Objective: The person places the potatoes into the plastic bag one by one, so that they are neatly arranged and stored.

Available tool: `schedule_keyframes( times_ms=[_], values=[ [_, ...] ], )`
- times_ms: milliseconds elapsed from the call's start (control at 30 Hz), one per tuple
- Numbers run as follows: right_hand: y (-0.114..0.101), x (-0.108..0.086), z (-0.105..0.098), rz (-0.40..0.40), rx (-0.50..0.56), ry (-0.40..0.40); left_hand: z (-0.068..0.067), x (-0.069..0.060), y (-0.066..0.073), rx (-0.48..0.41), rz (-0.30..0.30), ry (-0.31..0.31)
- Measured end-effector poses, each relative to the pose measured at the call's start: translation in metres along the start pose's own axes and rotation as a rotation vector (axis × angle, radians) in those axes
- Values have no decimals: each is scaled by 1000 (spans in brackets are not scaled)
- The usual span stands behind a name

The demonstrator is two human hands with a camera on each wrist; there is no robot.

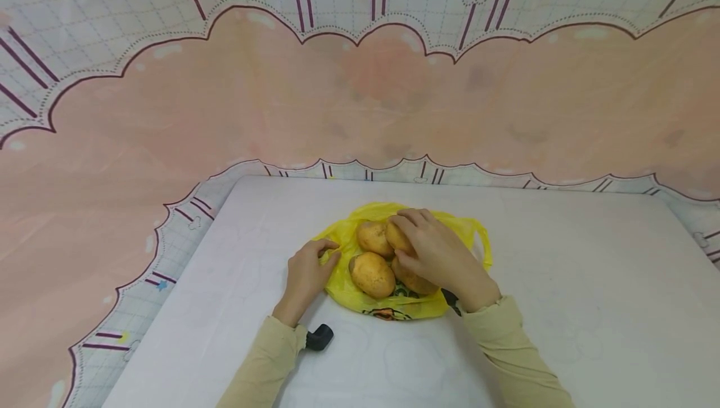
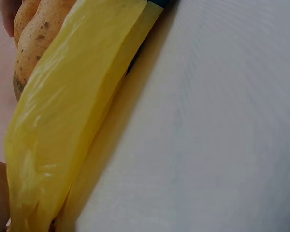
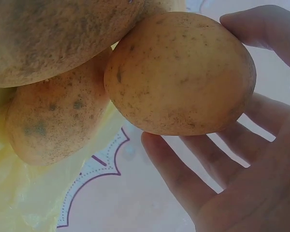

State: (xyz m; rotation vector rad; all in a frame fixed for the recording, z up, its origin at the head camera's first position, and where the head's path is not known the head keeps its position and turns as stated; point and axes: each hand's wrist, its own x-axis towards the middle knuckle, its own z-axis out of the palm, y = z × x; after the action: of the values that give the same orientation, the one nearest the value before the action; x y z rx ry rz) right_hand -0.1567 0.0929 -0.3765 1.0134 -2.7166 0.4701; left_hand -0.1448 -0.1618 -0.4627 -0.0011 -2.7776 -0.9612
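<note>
A yellow plastic bag [image 1: 340, 292] lies spread on the white table with several brown potatoes on it. My right hand [image 1: 444, 258] grips one potato [image 3: 181, 75] between thumb and fingertips, above the others. A potato [image 1: 372, 275] rests at the front, another [image 1: 371, 238] behind it, and a third [image 1: 413, 278] lies partly under my right hand. At the bag's left edge, my left hand [image 1: 305, 277] pinches the plastic between thumb and fingers. The left wrist view shows the bag's side [image 2: 63, 111] drawn into folds near that hand.
The white table [image 1: 585, 289] stretches out on both sides of the bag. Behind it hangs a pink patterned cloth [image 1: 360, 102]. A bag handle loop [image 1: 485, 242] sticks out on the right. A black wrist device [image 1: 319, 337] shows by the left sleeve.
</note>
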Motion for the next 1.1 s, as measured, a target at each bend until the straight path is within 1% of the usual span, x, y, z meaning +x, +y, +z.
schedule_keyframes(
  times_ms=[300,500,767,867,1100],
  values=[
    [0,-1,1,6,2,17,1,1,0,-2,6,-1],
    [1,-1,3,-1,30,16,-1,-1,-2,-11,-10,-7],
    [8,-3,-1,3,12,36,1,4,0,-16,9,0],
    [9,-3,-2,-8,6,35,1,5,0,-19,1,-3],
    [8,-4,-3,-41,12,20,-2,3,1,-36,-27,-35]
  ],
)
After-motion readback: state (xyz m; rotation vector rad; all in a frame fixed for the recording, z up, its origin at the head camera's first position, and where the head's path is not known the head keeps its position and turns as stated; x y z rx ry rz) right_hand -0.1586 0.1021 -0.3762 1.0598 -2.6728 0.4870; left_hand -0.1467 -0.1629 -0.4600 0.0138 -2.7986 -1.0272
